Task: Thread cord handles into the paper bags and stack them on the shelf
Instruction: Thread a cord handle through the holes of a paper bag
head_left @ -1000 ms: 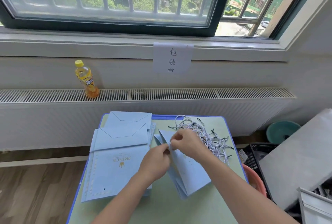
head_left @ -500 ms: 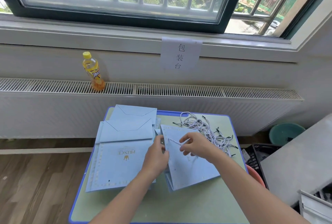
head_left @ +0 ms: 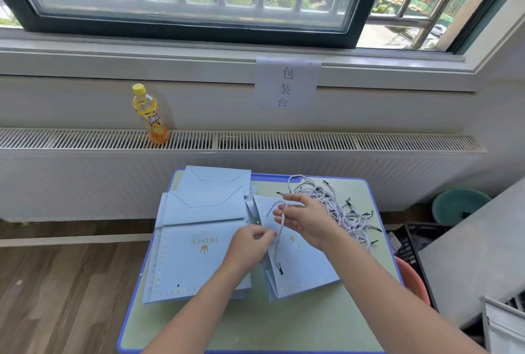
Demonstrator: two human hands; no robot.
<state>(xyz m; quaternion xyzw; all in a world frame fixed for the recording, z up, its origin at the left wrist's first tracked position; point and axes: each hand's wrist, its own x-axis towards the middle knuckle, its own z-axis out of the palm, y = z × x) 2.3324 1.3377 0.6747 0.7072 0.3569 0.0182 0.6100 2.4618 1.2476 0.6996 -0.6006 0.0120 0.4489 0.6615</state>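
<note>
A light blue paper bag [head_left: 306,265] lies flat on the small green table [head_left: 255,325]. My left hand [head_left: 251,243] grips the bag's left edge near its top. Just above the bag, my right hand [head_left: 305,218] pinches a white twisted cord [head_left: 277,240]. The cord runs from the bag's top edge through my fingers and hangs down to a black tip. A stack of flat blue bags [head_left: 196,240] printed PRINCE lies to the left. A tangled pile of spare cords [head_left: 341,206] sits behind my right hand.
A yellow drink bottle [head_left: 149,115] stands on the radiator grille under the window. A paper sign [head_left: 287,82] hangs from the sill. Right of the table are a pink tub [head_left: 412,279], a black crate [head_left: 417,243], a teal basin [head_left: 457,206] and a grey surface [head_left: 477,257].
My right hand has drawn the cord up and out, so a longer length hangs over the bag. The bag has been laid flatter. The view has tilted down a little.
</note>
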